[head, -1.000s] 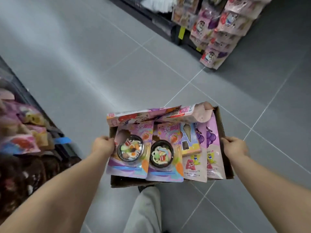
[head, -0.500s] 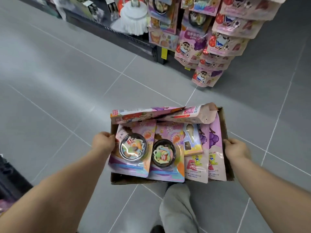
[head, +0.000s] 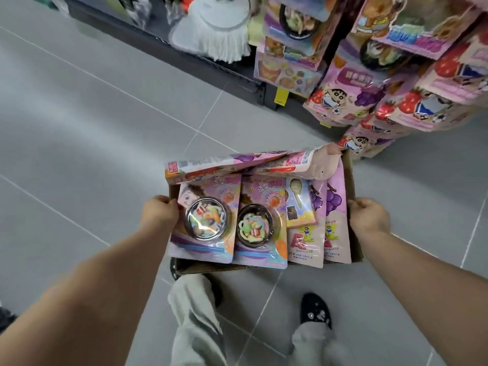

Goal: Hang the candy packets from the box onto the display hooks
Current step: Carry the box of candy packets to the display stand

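I carry a brown cardboard box (head: 350, 180) in front of me, above the floor. My left hand (head: 159, 213) grips its left edge and my right hand (head: 368, 219) grips its right edge. Several pink and purple candy packets (head: 260, 223) lie in it, two with round clear bowls of coloured sweets. More packets (head: 237, 166) lie across the far end. The display (head: 412, 83) at the upper right is hung with rows of similar pink packets; its hooks are hidden by them.
A dark shelf base (head: 169, 48) runs along the top with a white mop head (head: 214, 30) above it. Grey floor tiles (head: 79, 154) spread to the left. My grey trouser legs and a black shoe (head: 315, 310) are below the box.
The view has swung toward the hanging display, which now looms much closer at the upper right. The shelf on the left has dropped out of sight. Both hands keep their grip on the box.
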